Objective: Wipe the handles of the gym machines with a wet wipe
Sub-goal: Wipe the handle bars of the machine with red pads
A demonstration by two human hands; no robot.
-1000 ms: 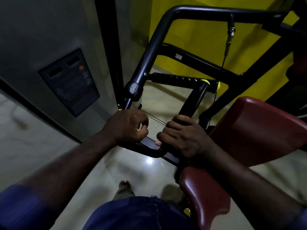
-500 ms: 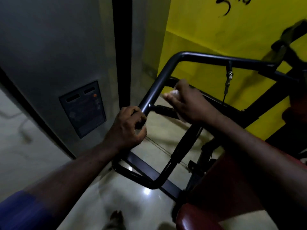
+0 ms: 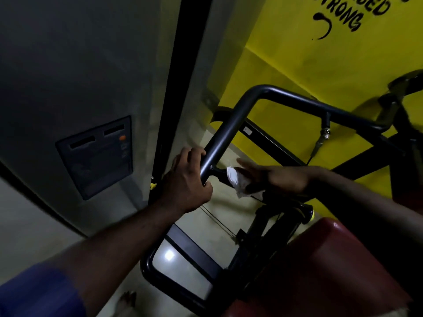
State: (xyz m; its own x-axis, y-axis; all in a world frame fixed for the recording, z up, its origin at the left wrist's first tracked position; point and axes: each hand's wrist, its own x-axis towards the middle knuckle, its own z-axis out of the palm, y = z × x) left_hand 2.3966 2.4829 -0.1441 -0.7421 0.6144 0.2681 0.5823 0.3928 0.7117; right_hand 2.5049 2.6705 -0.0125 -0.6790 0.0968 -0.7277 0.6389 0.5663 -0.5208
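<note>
A black tubular machine frame (image 3: 231, 128) rises from lower centre toward the yellow wall. My left hand (image 3: 185, 181) grips this tube from the left, fingers curled round it. A short black handle (image 3: 218, 173) sticks out to the right just under that grip. My right hand (image 3: 272, 177) wraps a white wet wipe (image 3: 237, 181) round the handle; the wipe covers most of the handle's length.
A dark red padded seat (image 3: 338, 259) fills the lower right. A grey wall with a dark panel (image 3: 98, 156) stands at the left, a yellow wall (image 3: 297, 53) behind. A cable clip (image 3: 325, 133) hangs from the top bar. My foot (image 3: 128, 298) is on the glossy floor.
My head tilted up, so the frame sits lower in view. My right hand left the lower bar, rose to the short handle and now wraps the wipe round it. My left hand slid up the tube.
</note>
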